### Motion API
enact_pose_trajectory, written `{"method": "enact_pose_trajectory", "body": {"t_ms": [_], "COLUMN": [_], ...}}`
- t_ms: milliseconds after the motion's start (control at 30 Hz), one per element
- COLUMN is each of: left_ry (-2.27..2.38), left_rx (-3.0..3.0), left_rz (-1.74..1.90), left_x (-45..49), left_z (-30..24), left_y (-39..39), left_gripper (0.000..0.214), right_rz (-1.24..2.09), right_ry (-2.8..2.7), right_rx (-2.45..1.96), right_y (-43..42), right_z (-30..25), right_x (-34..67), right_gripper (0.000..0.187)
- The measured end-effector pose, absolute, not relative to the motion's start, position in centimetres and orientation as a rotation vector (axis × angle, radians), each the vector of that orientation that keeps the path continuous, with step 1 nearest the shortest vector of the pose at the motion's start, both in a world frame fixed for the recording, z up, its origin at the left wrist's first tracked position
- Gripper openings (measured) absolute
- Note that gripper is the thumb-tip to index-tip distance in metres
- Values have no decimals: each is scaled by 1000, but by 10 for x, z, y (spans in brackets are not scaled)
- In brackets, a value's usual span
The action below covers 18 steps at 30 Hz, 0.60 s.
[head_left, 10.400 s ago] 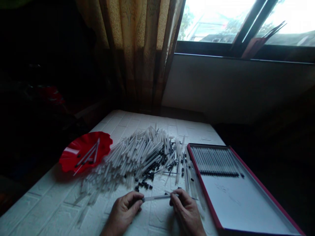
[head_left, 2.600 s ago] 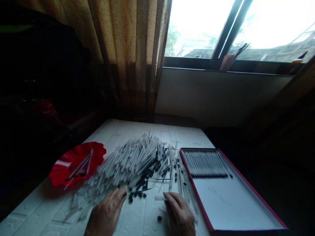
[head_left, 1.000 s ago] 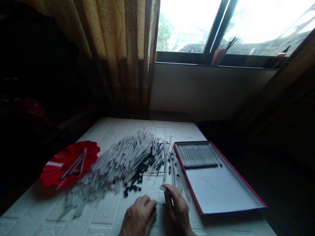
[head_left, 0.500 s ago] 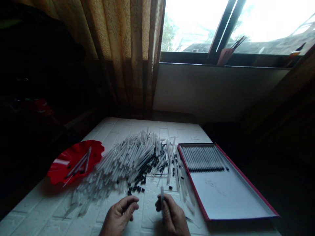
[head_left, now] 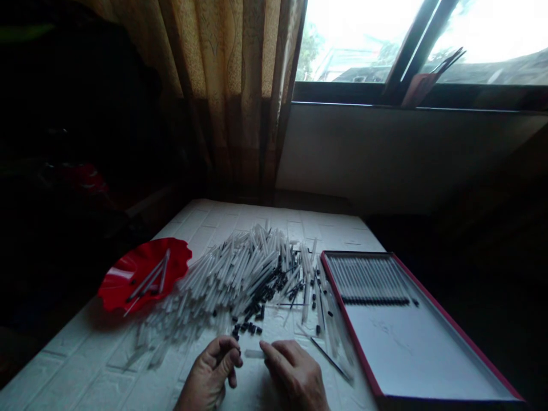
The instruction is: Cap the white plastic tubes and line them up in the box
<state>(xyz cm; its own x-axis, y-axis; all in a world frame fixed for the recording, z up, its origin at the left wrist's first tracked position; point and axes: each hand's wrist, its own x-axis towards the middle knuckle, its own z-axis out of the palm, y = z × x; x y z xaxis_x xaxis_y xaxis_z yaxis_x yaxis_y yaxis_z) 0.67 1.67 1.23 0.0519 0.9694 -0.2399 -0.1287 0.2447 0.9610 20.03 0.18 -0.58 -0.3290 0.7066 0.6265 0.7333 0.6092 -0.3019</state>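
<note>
My right hand (head_left: 295,371) is closed on a translucent pen barrel (head_left: 254,354), which lies level with its free end pointing left. Facing that end, my left hand (head_left: 209,371) pinches thumb and forefinger together. Something small and dark seems to show at its fingertips, too small to name. Just beyond the hands are several loose black pen caps (head_left: 245,327). Behind them spreads a big heap of clear pen barrels (head_left: 240,262). A thin dark refill (head_left: 329,359) rests on the table to the right of my right hand.
At the right, a red-edged shallow box (head_left: 411,354) holds a row of capped pens (head_left: 372,279). A red scalloped dish (head_left: 115,288) with a few pen parts stands at the left. The white brick-patterned table (head_left: 55,365) ends before a wall, curtain (head_left: 240,68) and window.
My right hand has turned the barrel from upright to level, toward my left hand. The left fingers have moved slightly closer to it. The whole view has shifted, so things sit farther right.
</note>
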Motion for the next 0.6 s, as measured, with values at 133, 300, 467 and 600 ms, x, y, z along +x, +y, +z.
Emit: {"method": "enact_pose_trajectory", "body": {"t_ms": [133,300,467,600], "left_ry": [1210,1250,1256,1252], "left_rx": [883,783,885,1004], "left_rz": [1057,990,1011,1027], "left_x": [8,7,2,-1], "left_z": [16,22,19,12], "left_y": [15,12,12,12], "left_gripper": [48,52,43,40], "right_rz": [-75,-74,-79,-68], "right_ry": [-2096,-2079,-2086,-2105], "right_rx": [-1090,-1129,-1123,-1117], "right_y": [2,2,2,2], "right_z": [-8,-5,-2,-2], "right_x": [201,200,200,200], "right_gripper": [27,28,28,27]}}
